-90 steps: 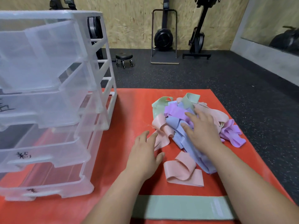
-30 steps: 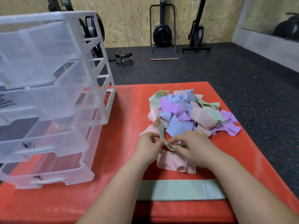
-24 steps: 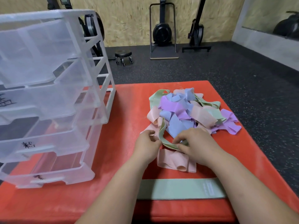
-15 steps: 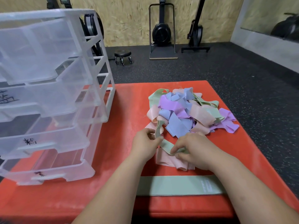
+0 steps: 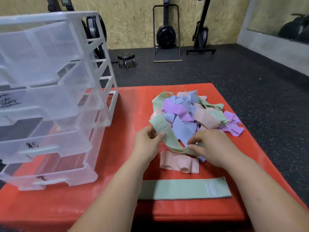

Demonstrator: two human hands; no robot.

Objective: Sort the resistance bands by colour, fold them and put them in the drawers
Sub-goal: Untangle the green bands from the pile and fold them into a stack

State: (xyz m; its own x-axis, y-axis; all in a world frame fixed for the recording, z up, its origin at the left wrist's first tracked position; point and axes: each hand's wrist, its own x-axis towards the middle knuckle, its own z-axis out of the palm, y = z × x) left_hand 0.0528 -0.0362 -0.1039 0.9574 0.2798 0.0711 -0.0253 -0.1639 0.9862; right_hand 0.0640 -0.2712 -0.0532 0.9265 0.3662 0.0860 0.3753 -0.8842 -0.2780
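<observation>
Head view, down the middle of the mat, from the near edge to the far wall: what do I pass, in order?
flat green band → loosely folded pink band → twisted green band, pinched by left hand and right hand → mixed pile of bands → dark floor → upright exercise machine by the wall.

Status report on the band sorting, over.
Left hand, right hand: both pinching one green band. A flat green band lies nearer. Loose pink band between them; mixed pile behind.

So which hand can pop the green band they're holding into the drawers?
Probably the left hand: it pinches the green band, and the drawers stand on its side, farther from the right hand.
</observation>
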